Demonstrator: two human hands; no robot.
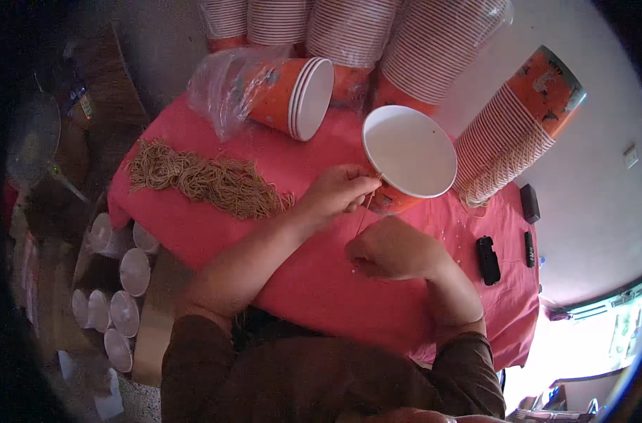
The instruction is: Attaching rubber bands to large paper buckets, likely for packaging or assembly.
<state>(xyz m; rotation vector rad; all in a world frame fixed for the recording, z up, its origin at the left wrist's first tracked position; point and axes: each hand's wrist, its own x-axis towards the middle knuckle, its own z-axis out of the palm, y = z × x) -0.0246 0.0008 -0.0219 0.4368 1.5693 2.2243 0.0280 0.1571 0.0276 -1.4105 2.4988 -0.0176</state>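
In front of me a large orange paper bucket (409,151) with a white inside stands tilted, its open mouth toward me. My left hand (342,190) is at the near left of its rim, thumb and fingers pinched together on a thin tan cord (369,200) that shows just below the fingertips. Just below the bucket, my right hand (391,250) is curled closed, back of the hand up; what its fingers hold, if anything, is hidden. A long bundle of tan cords (208,180) lies on the red cloth to the left of my left hand.
Behind stand tall wrapped stacks of buckets (349,32). A short stack (310,99) lies partly in clear plastic. At right leans another stack (501,137) with cords along its side. A black case (487,260) lies on the red-covered table (321,299); a carton of buckets (135,272) sits below left.
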